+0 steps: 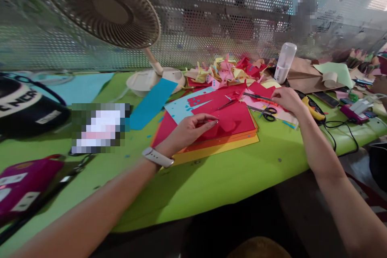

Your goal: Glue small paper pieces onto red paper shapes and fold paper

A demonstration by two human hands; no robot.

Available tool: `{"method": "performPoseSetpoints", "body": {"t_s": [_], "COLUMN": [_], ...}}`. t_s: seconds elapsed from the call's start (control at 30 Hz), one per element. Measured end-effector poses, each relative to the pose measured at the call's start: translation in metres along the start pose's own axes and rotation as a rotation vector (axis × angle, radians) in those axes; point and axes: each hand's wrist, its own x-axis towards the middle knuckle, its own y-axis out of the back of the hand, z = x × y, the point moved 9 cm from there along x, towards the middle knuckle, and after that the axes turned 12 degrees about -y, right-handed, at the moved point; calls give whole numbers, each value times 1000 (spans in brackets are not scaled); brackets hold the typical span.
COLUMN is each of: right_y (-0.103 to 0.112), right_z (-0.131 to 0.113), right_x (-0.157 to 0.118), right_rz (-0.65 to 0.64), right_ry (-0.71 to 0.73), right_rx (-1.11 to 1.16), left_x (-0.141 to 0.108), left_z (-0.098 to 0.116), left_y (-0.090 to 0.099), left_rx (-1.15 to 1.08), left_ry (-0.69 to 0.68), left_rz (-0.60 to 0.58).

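Observation:
My left hand [195, 129], with a pale watch band on the wrist, pinches a small red paper cutout [227, 126]. The cutout is over a stack of red, orange and yellow paper sheets [223, 145], its outline hard to tell from the red sheet below. To the right, my right hand [288, 100] has its fingers closed at the end of a thin dark and orange-red tool [261, 98], whose kind I cannot make out. Black-handled scissors [269, 113] lie just below that hand. Light blue paper [178, 109] with blue scraps lies on the stack's left.
A fan [157, 73] stands at the back, with a blue paper strip [154, 104] before it. Paper scraps [226, 70] are heaped behind the stack. A whitish bottle [285, 63] stands at right. A phone [101, 127] and magenta power strip [28, 185] are at left; cables [347, 123] at right.

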Motion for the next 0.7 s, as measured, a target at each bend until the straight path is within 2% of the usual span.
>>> {"method": "performPoseSetpoints", "body": {"t_s": [0.1, 0.27, 0.37, 0.53, 0.7], "right_y": [-13, -18, -10, 18, 28], "right_z": [-7, -3, 6, 26, 29], "right_x": [-2, 0, 1, 2, -2], "right_rz": [-109, -103, -54, 83, 83], "right_ry": [50, 41, 0, -129, -157], "right_rx": [-29, -83, -81, -41, -14], "left_x": [-4, -8, -9, -11, -12], "left_z": [-1, 0, 4, 6, -1], "left_y": [5, 10, 13, 18, 23], "left_rx": [53, 110, 150, 223, 263], "left_ry": [-24, -36, -44, -61, -21], "left_rz": [-4, -2, -25, -45, -42]}}
